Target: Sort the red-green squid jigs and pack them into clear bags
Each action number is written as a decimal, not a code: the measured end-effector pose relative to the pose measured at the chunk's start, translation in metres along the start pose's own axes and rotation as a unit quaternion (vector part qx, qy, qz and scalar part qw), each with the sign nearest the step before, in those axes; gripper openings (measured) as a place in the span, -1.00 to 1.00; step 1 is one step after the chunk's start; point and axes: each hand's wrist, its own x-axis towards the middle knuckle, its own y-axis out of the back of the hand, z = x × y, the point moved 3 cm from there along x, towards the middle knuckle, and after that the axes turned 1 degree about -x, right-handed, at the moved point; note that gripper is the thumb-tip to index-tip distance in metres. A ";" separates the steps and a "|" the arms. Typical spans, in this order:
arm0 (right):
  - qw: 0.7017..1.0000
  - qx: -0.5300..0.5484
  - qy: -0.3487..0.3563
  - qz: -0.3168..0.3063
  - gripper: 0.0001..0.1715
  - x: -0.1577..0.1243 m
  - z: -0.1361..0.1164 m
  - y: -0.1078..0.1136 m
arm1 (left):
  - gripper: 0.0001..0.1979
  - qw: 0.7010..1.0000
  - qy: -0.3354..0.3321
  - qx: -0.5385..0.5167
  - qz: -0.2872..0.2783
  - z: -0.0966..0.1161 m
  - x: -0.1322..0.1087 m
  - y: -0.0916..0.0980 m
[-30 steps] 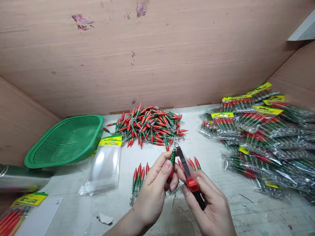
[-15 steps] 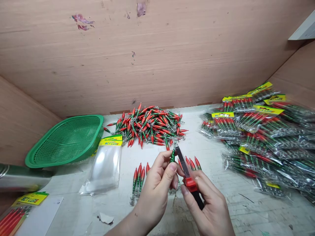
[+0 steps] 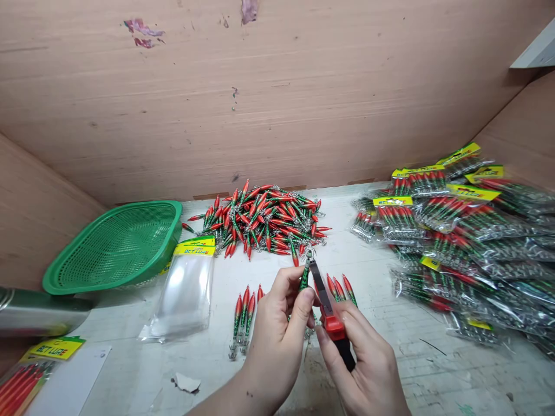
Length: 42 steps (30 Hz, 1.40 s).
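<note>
Pinched between the thumb and fingers of my left hand (image 3: 284, 323) is a fishing lure (image 3: 305, 278), its green-and-black body upright and its hook crown on top. My right hand (image 3: 366, 352) grips a utility knife (image 3: 334, 327) with a red and black handle. The knife's long dark blade points up and left, its tip at the lure's metal hooks; whether it touches them I cannot tell. Red-and-green lures (image 3: 251, 312) lie in a row left of my hands, partly hidden by them. More lures (image 3: 347, 287) lie just behind my right hand.
A heap of lures (image 3: 264, 222) lies at the back wall. Packed lure bags (image 3: 477, 248) are piled at the right. Clear bags (image 3: 184, 294) with yellow headers and a green basket (image 3: 113, 248) are at the left. A filled pack (image 3: 26, 381) lies front left, near a torn scrap (image 3: 187, 382).
The knife tip has shifted slightly up and left, closer to the lure's hooks. My right hand has moved a little left with it. My left hand still holds the lure.
</note>
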 end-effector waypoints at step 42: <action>0.997 0.060 -0.038 -0.008 -0.90 0.004 0.003 0.004 | -0.80 1.000 -0.003 -0.025 -0.001 0.000 0.001 0.001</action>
